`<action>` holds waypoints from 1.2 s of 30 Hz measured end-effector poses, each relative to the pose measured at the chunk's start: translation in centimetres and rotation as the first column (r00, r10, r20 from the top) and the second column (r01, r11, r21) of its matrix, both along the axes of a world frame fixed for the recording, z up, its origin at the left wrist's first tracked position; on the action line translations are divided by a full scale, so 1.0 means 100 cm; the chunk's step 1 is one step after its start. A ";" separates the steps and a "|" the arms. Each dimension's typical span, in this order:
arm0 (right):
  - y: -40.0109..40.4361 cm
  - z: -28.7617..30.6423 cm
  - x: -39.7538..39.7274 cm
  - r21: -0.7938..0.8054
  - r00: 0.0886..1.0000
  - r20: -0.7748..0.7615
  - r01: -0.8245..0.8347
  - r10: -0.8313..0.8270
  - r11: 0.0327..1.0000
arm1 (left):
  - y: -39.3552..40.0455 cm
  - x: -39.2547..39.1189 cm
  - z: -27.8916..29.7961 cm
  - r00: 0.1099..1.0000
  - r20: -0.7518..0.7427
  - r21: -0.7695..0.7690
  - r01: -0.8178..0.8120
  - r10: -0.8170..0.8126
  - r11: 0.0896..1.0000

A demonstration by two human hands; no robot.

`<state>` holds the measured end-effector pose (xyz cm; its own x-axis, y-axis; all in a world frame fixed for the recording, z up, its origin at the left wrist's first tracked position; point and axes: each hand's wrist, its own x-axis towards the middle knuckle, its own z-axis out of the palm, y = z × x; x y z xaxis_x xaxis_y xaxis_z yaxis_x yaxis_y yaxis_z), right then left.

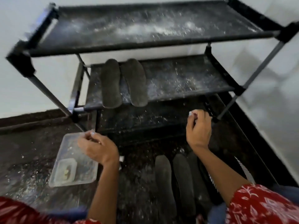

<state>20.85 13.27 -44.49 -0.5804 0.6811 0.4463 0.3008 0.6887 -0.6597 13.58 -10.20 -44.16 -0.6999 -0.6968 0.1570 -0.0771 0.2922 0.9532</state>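
Probably a home: shoe rack (145,44), insoles (111,83).

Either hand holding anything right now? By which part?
Cannot tell. Left hand and right hand both have fingertips drawn together as if pinching, but nothing shows between them. Neither grips the tray or insoles.

**Rack** (21,62): black frame with grey metal poles (258,71) and 3 black fabric shelves.
**Top shelf** (226,16): black, heavily flecked with white powder, densest along its centre.
**Middle shelf** (186,78): black with white specks, thickest toward its front edge. 2 dark grey insoles (111,83) lie at its left end.
**Bottom shelf** (145,120): black with sparse white flecks.
**Floor** (32,143): mottled brown-black, scattered with white specks.
**Tray** (72,147): clear, colourless plastic.
**Small box** (65,171), at the tray's near left corner: also clear, with pale yellow bits inside.
**Floor insoles** (163,183): dark grey to black.
**Wall** (40,91): plain white.
**Sleeves** (262,206): red with a white leaf-like print.
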 end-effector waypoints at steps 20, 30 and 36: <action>-0.014 -0.216 0.099 -0.403 0.396 0.898 0.562 0.192 0.723 | 0.057 0.144 -0.216 0.073 0.901 0.342 0.486 -0.427 0.804; -0.016 -0.242 0.106 -0.380 0.328 0.920 0.612 0.215 0.694 | 0.069 0.146 -0.241 0.058 0.912 0.329 0.484 -0.405 0.811; -0.011 -0.235 0.108 -0.479 0.424 0.872 0.638 0.244 0.602 | 0.068 0.135 -0.245 0.060 0.897 0.343 0.531 -0.438 0.775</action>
<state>31.61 12.21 -67.94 -0.0981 0.6080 -0.7879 0.9909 -0.0134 -0.1337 27.10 -3.43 -68.66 -0.5448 -0.1617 -0.8228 -0.6554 0.6943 0.2975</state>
